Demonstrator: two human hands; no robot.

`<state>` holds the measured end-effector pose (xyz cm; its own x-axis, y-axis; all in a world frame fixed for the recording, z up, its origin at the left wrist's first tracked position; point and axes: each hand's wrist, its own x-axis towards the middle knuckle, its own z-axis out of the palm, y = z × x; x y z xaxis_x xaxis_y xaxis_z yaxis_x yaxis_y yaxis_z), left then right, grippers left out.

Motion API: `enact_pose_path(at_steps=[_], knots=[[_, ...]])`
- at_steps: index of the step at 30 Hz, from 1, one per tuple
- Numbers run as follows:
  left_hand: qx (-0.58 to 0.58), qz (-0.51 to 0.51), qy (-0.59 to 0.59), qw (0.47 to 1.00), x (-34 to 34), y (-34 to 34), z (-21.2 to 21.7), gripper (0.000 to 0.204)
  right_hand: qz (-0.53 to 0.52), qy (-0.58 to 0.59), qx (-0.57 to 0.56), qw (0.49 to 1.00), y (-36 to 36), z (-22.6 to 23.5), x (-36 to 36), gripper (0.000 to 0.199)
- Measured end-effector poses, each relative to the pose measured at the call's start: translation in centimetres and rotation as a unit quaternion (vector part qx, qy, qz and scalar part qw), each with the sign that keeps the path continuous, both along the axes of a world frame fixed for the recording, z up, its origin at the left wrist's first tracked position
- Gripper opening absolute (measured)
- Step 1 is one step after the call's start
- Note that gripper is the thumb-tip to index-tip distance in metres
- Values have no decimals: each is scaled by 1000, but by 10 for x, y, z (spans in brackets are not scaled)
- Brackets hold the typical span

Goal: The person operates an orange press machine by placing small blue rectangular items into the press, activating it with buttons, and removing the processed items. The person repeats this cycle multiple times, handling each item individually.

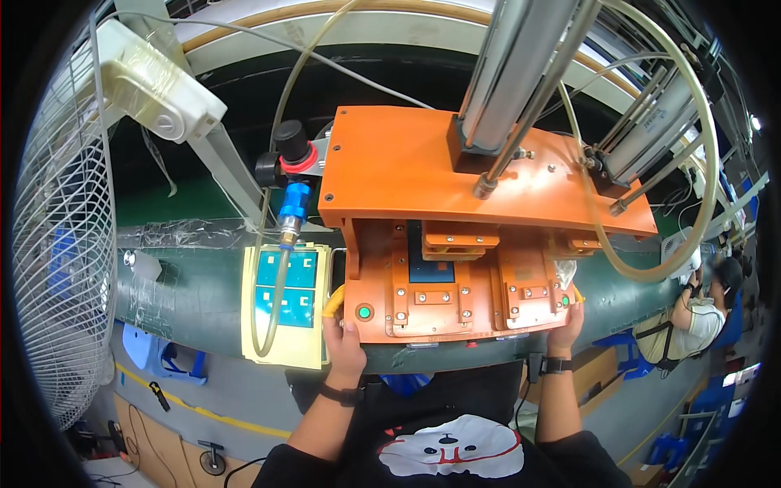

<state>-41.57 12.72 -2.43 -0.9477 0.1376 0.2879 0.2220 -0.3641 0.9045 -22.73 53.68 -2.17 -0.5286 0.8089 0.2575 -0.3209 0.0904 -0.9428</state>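
An orange pneumatic press (488, 171) stands on the green bench in front of me. At its left front corner my left hand (345, 351) closes on a yellow handle (333, 302), thumb up beside a green button (364, 312). My right hand (567, 327) is at the right corner, its fingers partly hidden around a second yellow handle (578, 294), below another green button (565, 301). Under the press head lie two orange fixtures. A dark blue sheet (429, 269) sits in the left fixture (431, 299); the right fixture (525, 294) is partly shaded.
Left of the press, blue cut sheets (285, 286) rest on pale yellow paper (305, 351), with a clear hose (281, 313) hanging over them. A large fan (65, 236) stands at far left. Metal cylinders rise above the press. Another person (695, 313) sits at far right.
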Motion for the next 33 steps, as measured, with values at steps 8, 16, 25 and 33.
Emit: enact_pose_path(at_steps=[8,16,25,33], knots=[[-17,15,27,999,-1,1,4,52,3,50,-32,998,-4,0,-4,48],[-50,29,45,997,-1,-3,2,46,-24,42,-32,998,9,-16,6,36],[-23,23,31,999,0,-1,0,43,-4,50,-14,999,11,-17,7,33],[-49,26,-11,998,5,-3,5,47,-3,70,-28,997,17,-23,8,35]])
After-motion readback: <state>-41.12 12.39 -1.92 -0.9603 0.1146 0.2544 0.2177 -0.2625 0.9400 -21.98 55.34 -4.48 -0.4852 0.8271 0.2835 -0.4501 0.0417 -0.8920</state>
